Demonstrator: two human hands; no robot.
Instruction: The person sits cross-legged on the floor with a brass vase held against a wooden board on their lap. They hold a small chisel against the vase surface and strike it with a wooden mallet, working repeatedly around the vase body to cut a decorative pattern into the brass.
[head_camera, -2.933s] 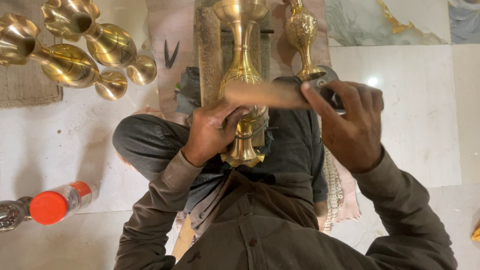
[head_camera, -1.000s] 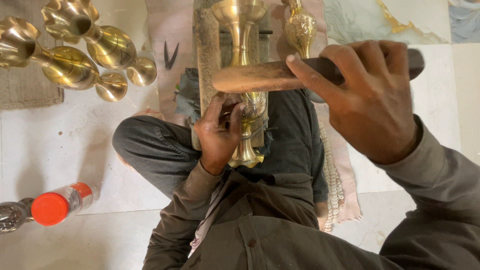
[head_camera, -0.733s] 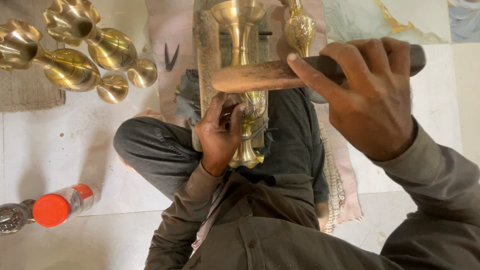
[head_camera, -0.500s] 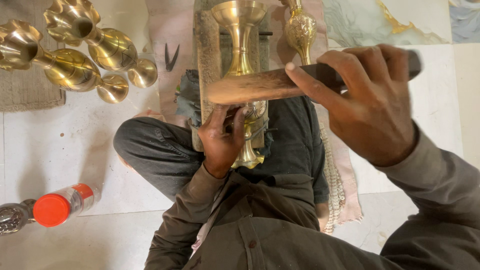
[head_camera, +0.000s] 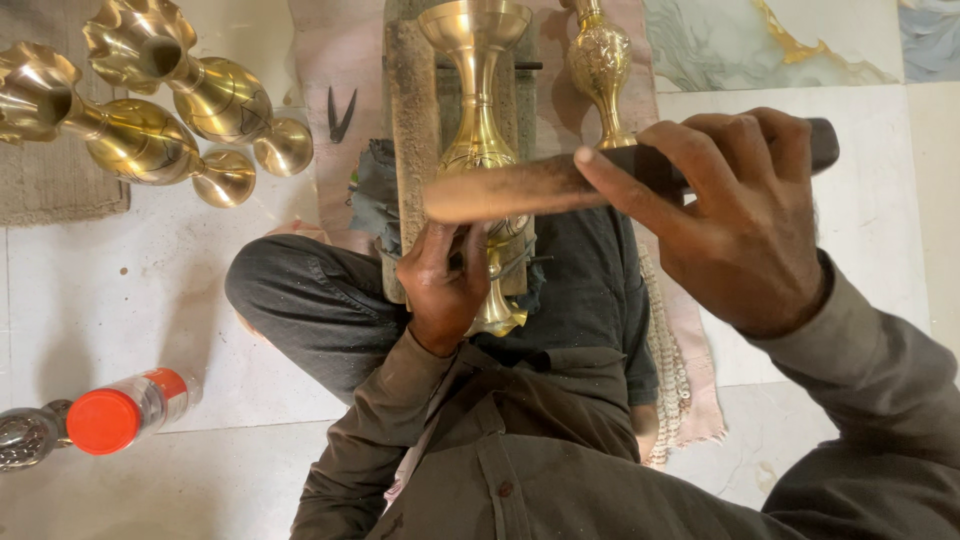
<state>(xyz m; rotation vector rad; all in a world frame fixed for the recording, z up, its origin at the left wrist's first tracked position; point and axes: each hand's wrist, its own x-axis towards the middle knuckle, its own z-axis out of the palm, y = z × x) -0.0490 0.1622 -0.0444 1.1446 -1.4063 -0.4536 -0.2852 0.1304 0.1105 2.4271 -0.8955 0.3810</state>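
Head view: left hand (head_camera: 445, 285) fingers grip the brass vase (head_camera: 480, 150); raised right hand (head_camera: 740, 215) clasps a wooden mallet (head_camera: 520, 188).

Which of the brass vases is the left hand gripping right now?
The plain brass vase lying on the wooden block, held by the left hand; the two fluted ones lie untouched on the floor.

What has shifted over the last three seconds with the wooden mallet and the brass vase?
The right hand lifted the wooden mallet up toward the camera, then brought it slightly back down. The left hand stayed gripping the brass vase on the block; nothing else moved.
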